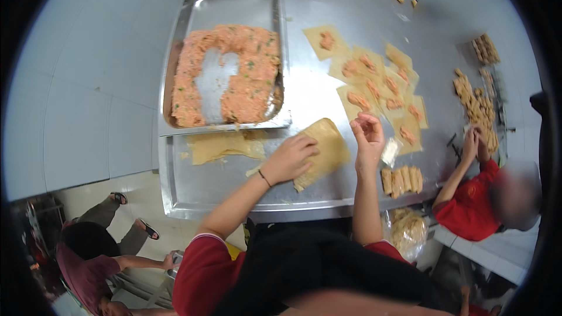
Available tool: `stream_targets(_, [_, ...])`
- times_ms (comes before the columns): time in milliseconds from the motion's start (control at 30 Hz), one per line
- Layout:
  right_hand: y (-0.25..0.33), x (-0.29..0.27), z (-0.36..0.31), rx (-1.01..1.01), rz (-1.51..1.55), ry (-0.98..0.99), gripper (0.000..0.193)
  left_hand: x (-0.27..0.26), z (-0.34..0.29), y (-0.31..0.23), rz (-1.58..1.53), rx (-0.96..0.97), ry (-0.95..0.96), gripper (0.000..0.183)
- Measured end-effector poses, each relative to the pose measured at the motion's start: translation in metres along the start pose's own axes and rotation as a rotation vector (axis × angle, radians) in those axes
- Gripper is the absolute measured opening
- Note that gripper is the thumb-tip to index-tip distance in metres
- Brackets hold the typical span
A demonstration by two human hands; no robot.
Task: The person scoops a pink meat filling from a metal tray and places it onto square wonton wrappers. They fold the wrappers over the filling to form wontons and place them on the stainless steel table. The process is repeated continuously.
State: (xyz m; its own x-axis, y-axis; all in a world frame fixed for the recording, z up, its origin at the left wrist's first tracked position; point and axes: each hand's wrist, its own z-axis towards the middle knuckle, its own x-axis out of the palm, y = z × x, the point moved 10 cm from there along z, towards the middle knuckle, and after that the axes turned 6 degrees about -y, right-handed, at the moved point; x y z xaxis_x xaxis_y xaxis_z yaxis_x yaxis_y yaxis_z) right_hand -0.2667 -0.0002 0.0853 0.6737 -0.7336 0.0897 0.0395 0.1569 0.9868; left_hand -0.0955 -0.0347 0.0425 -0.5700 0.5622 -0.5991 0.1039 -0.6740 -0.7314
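Note:
My left hand rests palm down on a stack of tan wrapper sheets on the steel table. My right hand hovers just right of the stack, fingers curled and pinched together; whether they hold anything is unclear. Beyond my right hand lie several square wrappers topped with pink filling. A steel tray of pink minced filling stands at the far left. Several rolled pieces lie near the table's front edge, to the right of my right forearm.
More loose wrappers lie in front of the tray. Rows of finished rolls sit at the far right, where a person in red works. Another person sits on the floor at lower left. A bag hangs under the table edge.

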Motion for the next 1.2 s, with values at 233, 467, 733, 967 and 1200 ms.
stream_targets(233, [0.027, 0.169, 0.018, -0.462, -0.373, 0.549, 0.028, 0.003, -0.008, 0.003, 0.021, 0.045, -0.072, 0.028])
stream_targets(467, [-0.034, 0.322, 0.047, -0.598, -0.863, 0.783, 0.043, 0.011, -0.009, 0.006, 0.05, 0.012, -0.025, 0.035])
stream_targets(733, [-0.053, 0.365, 0.074, -0.86, -1.141, 0.469, 0.013, 0.016, -0.012, 0.013, 0.03, -0.047, -0.022, 0.033])
stream_targets(967, [-0.055, 0.377, 0.054, -0.851, -1.397, 0.534, 0.011, 0.005, -0.014, 0.005, 0.036, 0.005, -0.2, 0.037])
stream_targets(1200, [-0.038, 0.419, 0.059, -0.843, -0.936, 0.674, 0.016, 0.011, -0.013, 0.007, 0.034, 0.008, -0.156, 0.038])
